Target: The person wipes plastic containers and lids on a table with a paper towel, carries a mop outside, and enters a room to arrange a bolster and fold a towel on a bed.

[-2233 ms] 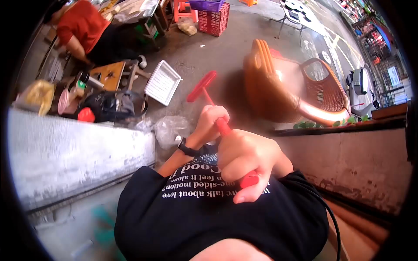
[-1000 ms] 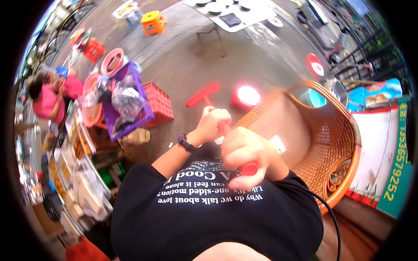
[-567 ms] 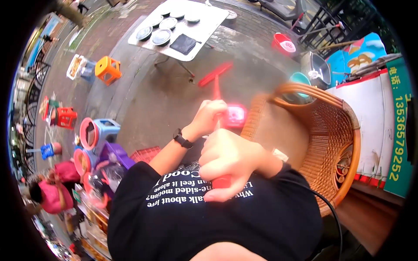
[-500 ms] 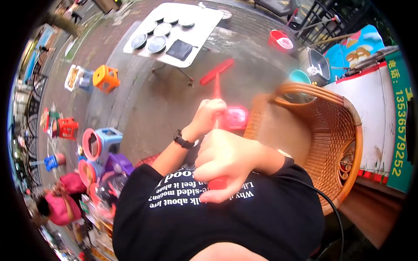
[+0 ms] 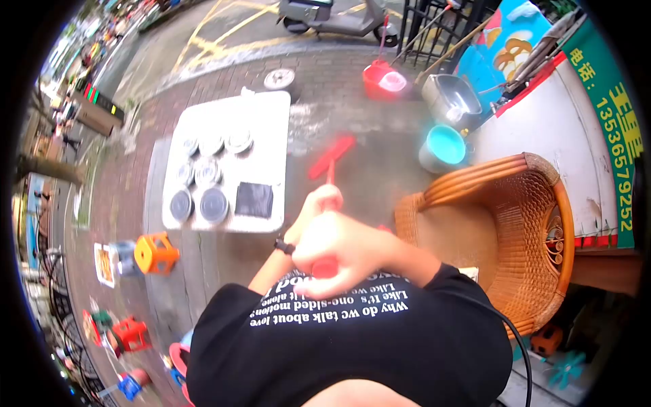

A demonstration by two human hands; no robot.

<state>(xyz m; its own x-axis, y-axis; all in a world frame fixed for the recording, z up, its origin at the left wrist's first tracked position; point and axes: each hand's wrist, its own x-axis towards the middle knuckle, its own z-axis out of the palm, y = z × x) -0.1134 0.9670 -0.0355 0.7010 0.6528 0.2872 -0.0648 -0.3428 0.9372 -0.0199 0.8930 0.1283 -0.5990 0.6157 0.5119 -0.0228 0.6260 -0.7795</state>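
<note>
I see, far left: orange stool (image 5: 156, 253) | next: white counter (image 5: 227, 117) bearing round containers (image 5: 213, 205) | centre: left hand (image 5: 316, 205), grip wrapped round a red T-shaped tool (image 5: 331, 157), its head over the floor (image 5: 386, 136), contact unclear | right hand (image 5: 342, 243), grip curled round its handle end | right: wicker chair (image 5: 519, 261).

Bowls (image 5: 213, 204) on table (image 5: 271, 122); table left of pole (image 5: 331, 158), chair (image 5: 522, 237) right; bucket (image 5: 443, 148) beyond chair.
</note>
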